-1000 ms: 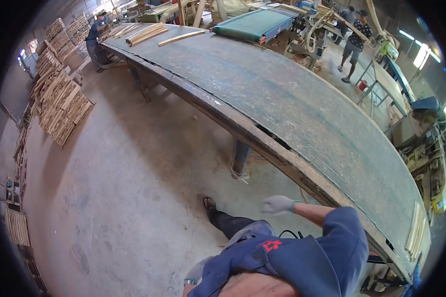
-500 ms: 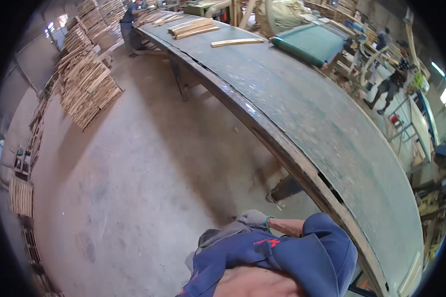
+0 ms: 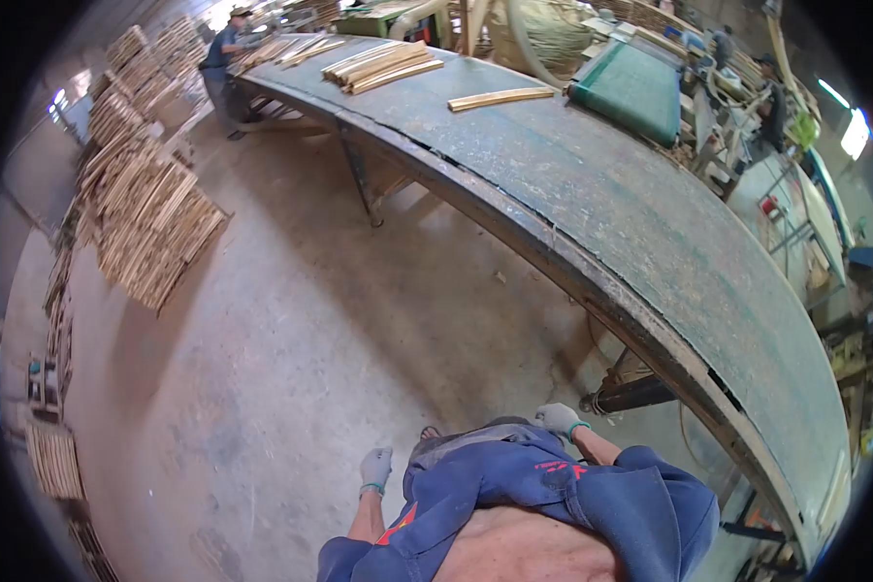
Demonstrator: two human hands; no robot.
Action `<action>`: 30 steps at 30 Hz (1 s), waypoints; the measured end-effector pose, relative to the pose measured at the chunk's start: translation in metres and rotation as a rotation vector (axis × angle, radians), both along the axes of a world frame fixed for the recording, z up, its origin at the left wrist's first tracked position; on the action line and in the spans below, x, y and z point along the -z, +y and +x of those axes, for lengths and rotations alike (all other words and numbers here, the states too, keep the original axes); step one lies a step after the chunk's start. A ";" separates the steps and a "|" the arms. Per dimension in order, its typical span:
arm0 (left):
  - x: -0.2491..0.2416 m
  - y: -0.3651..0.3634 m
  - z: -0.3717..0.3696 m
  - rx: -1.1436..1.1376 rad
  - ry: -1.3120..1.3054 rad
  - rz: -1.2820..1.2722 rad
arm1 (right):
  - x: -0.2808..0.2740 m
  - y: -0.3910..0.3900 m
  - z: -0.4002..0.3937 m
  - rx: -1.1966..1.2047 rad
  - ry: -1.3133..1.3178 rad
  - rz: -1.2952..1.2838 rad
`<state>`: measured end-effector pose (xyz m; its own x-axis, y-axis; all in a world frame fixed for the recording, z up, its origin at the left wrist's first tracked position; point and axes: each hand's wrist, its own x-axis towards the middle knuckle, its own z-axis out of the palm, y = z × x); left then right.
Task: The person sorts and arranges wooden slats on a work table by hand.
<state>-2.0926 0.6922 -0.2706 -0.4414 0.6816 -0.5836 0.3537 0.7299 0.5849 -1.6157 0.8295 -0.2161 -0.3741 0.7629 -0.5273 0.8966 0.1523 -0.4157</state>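
My left hand [image 3: 376,468], in a grey glove, hangs low beside my blue jacket with its fingers curled in. It is over the concrete floor and nothing shows in it. My right hand [image 3: 561,421], in a matching glove with a green cuff, is in front of my right side, near the table's leg. Its fingers are also curled, and no object shows in them. The long green-topped table [image 3: 592,194] runs past my right side. On its far part lie a bundle of wooden strips [image 3: 383,66] and a separate pair of strips [image 3: 500,98].
A tall stack of wooden strips [image 3: 155,223] stands on the floor to the left. A person [image 3: 221,73] stands at the table's far end. A green conveyor belt [image 3: 630,92] adjoins the table's far side. Another person [image 3: 772,107] is at the right.
My left hand has come into view at my left side. My right hand has shifted right in the picture. The view has turned, and the person at the far end now shows more fully.
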 end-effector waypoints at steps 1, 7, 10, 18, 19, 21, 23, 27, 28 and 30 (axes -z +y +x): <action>-0.002 0.022 -0.023 0.019 0.008 0.031 | -0.018 0.012 -0.017 0.033 0.000 0.013; -0.045 0.186 -0.072 0.154 -0.089 0.131 | -0.107 0.130 -0.112 0.227 0.195 0.260; -0.058 0.275 -0.045 0.305 -0.242 0.228 | -0.152 0.213 -0.151 0.318 0.324 0.406; -0.081 0.478 -0.054 0.301 -0.470 0.221 | -0.174 0.535 -0.200 0.529 0.490 0.764; -0.085 0.500 -0.073 0.219 -0.416 0.183 | -0.176 0.578 -0.207 0.598 0.408 0.803; -0.096 0.531 -0.109 0.057 -0.323 0.071 | -0.179 0.662 -0.214 0.677 0.380 0.860; -0.110 0.569 -0.145 0.033 -0.265 0.087 | -0.176 0.735 -0.220 0.759 0.340 0.895; -0.147 0.650 -0.176 -0.091 -0.273 0.160 | -0.179 0.838 -0.219 0.860 0.208 0.735; -0.157 0.674 -0.178 -0.126 -0.301 0.190 | -0.180 0.857 -0.217 0.882 0.173 0.645; -0.180 0.725 -0.174 -0.085 -0.309 0.221 | -0.172 0.880 -0.213 0.926 0.100 0.690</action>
<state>-2.2667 1.4172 -0.0908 -0.3283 0.7740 -0.5414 0.0798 0.5938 0.8006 -1.8285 1.7091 -0.0436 0.4612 0.8807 0.1081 0.7516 -0.3230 -0.5752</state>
